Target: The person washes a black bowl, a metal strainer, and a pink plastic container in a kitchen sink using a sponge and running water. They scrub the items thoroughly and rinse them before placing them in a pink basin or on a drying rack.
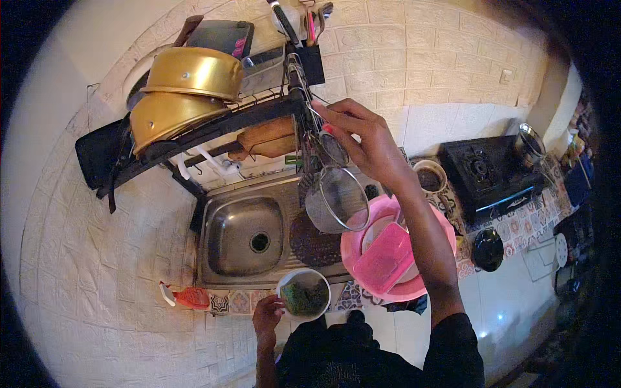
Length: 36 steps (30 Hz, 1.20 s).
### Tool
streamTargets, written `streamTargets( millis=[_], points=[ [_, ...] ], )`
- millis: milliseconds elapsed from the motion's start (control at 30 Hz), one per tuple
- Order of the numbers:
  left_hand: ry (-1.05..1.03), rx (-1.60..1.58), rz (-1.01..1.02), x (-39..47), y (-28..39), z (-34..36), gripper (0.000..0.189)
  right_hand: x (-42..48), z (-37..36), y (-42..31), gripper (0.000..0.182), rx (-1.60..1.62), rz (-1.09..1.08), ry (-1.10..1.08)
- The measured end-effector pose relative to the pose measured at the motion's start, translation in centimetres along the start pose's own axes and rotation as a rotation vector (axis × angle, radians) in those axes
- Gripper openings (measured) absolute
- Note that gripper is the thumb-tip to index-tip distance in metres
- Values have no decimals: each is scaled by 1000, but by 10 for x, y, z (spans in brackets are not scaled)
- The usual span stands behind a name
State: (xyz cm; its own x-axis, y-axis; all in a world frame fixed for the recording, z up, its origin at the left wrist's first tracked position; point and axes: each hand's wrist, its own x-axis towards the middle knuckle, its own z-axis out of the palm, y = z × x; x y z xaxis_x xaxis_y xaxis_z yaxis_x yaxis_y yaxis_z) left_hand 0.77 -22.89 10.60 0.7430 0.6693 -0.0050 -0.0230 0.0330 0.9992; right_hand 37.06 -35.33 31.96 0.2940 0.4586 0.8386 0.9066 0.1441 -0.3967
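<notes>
My left hand (268,313) grips the rim of a round white bowl (327,304) at the counter's front edge. Inside lies dark green stuff (305,293), too blurred to name. My right hand (361,138) is raised at the end of the black dish rack (233,119), fingers pinched on a thin strainer handle among the hanging utensils. A large wire-mesh strainer (339,200) and a smaller strainer (335,148) hang just below the fingers; which one the handle belongs to, I cannot tell. Beneath them is the steel sink (242,237).
Two gold pots (194,72) are stacked upside down on the rack. A pink basin (444,228) holding a pink plastic container (383,254) stands under my right forearm. A red spray bottle (191,297) lies at left. Further right is a black gas stove (480,169).
</notes>
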Motion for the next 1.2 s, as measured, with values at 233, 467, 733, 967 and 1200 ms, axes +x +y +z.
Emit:
streamTargets(
  millis=[233, 467, 733, 967, 1200],
  points=[
    [10, 36, -108, 4, 5, -4, 38, -4, -18, -3, 22, 264, 256, 123],
    [-33, -31, -67, 10, -8, -8, 39, 12, -36, 18, 19, 474, 374, -72],
    [-54, 15, -43, 23, 6, -5, 37, 38, -16, 5, 12, 84, 209, 36],
    [-141, -69, -28, 41, 14, -9, 34, 29, -16, -11, 12, -68, 241, 87],
    [-405, -59, 38, 74, 42, -4, 38, -33, -2, -104, 12, -186, 476, 163]
  ],
)
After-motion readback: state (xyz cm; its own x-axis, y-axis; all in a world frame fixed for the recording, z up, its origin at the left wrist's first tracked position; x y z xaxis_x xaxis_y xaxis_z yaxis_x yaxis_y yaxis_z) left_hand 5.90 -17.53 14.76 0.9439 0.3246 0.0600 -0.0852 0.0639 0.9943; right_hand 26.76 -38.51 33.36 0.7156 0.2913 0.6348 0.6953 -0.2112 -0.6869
